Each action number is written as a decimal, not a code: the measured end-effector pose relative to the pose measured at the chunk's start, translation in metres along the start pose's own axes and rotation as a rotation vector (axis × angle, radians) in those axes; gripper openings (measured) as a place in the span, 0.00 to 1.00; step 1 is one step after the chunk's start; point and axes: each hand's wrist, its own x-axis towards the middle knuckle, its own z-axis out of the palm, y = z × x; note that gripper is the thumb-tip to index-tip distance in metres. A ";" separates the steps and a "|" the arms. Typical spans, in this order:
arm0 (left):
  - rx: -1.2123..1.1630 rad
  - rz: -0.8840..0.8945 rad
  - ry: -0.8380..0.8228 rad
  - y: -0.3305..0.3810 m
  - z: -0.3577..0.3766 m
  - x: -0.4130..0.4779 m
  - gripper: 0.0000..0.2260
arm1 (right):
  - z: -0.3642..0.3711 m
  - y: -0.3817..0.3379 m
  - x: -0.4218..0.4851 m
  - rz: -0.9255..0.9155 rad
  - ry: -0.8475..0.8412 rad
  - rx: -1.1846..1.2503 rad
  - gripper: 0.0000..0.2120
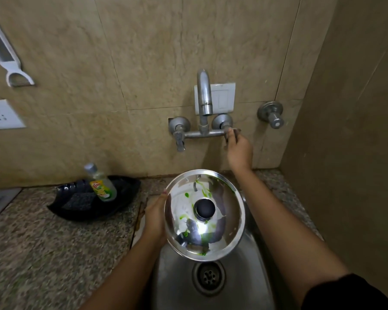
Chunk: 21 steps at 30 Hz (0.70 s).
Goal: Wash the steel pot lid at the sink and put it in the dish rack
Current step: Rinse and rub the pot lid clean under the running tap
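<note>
Lid [205, 214], green-streaked, pinched at rim by my left hand [155, 217]; right hand [239, 151] fingers closed on tap handle [230, 132]. Next: probably run water.

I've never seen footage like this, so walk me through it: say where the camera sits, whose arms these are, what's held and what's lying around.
There is no machine here. The one picture comes from a wide-angle camera worn on a person's head, looking down at their own bare arms.

The left hand grips the edge of a steel lid with a black knob, held above the sink. Green streaks, probably dish soap, lie on the lid. The right hand reaches to the right handle of the wall tap; no water is visible running.

On the stone counter to the left, a soap bottle stands in a black tray. No dish rack is in view.
</note>
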 end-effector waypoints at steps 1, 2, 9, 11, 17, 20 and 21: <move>0.006 -0.001 -0.016 0.001 0.003 0.000 0.17 | 0.000 0.000 0.000 0.015 0.004 0.039 0.20; 0.012 0.005 -0.021 0.002 0.006 -0.001 0.16 | 0.000 0.000 0.000 0.035 0.005 0.083 0.20; 0.032 0.020 -0.010 0.006 0.008 0.000 0.12 | -0.004 0.006 -0.001 0.116 -0.067 0.177 0.22; 0.019 0.005 -0.030 0.005 0.008 -0.002 0.11 | -0.006 0.006 0.000 0.105 -0.093 0.126 0.21; 0.009 0.008 -0.045 0.005 0.010 -0.002 0.11 | 0.003 0.044 -0.063 0.083 -0.321 -0.151 0.29; 0.042 0.028 -0.043 0.006 0.011 0.001 0.11 | 0.006 0.064 -0.091 -0.161 -0.519 -0.473 0.30; 0.062 0.037 -0.041 0.005 0.011 0.002 0.11 | 0.006 0.065 -0.093 -0.242 -0.604 -0.509 0.30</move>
